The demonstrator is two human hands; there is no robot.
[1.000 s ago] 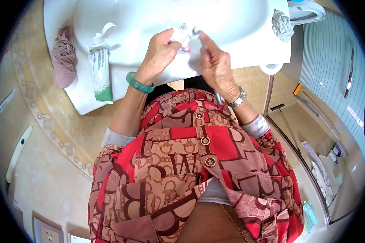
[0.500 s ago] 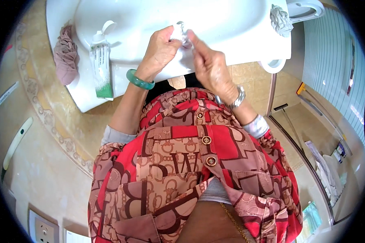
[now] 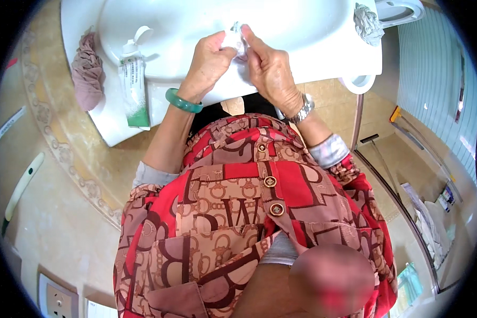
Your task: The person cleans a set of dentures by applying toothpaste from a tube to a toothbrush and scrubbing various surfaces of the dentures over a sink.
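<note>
Both of my hands meet over the white sink basin. My left hand, with a green bangle at the wrist, pinches a small white object between thumb and fingers. My right hand, with a metal watch at the wrist, also grips that object from the right. What the object is stays unclear, as the fingers hide most of it. A white and green tube with its flip cap open lies on the sink's left rim, just left of my left hand.
A mauve cloth hangs over the sink's left edge. A grey crumpled rag sits at the right rim. Tiled floor with a patterned border runs at the left. A glass shower door track is at the right.
Both hands have kept working the small white object over the basin, with the fingers shifting slightly around it. The view has drifted a little.
</note>
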